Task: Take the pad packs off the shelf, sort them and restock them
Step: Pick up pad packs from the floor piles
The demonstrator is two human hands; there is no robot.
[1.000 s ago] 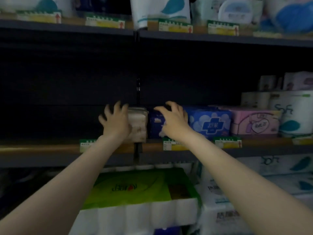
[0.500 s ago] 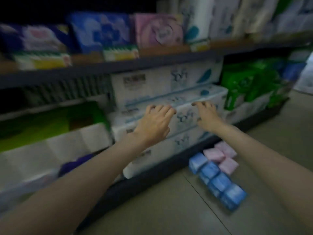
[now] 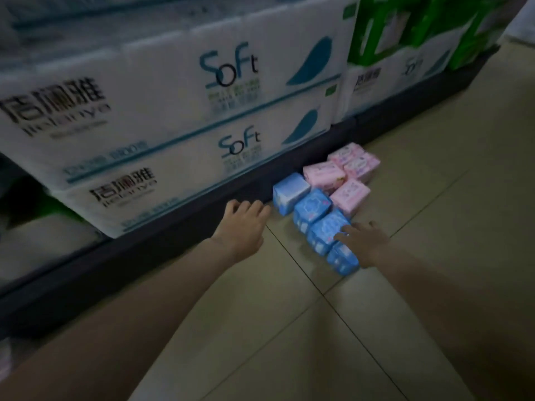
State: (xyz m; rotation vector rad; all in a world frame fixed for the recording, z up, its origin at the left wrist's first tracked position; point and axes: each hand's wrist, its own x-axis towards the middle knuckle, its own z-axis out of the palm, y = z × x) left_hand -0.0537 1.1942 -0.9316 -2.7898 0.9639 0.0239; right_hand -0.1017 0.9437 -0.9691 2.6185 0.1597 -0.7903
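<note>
Several pad packs lie grouped on the tiled floor by the shelf base. The blue packs [image 3: 312, 209] form a row nearest me, and the pink packs [image 3: 344, 172] sit behind them. My right hand [image 3: 363, 240] rests with spread fingers on the near blue packs [image 3: 325, 231], touching them without a closed grip. My left hand [image 3: 241, 224] hovers low just left of the blue packs, fingers loosely curled, holding nothing.
Big white "Soft" tissue packs [image 3: 179, 117] fill the bottom shelf at the left and back. Green packs [image 3: 405, 27] stand at the upper right. The dark shelf base [image 3: 173, 235] runs diagonally along the beige floor tiles [image 3: 405, 299].
The view dropped from the upper shelf to the floor. Both hands left the packs on the shelf and came down to the pile, the right one landing on the blue packs.
</note>
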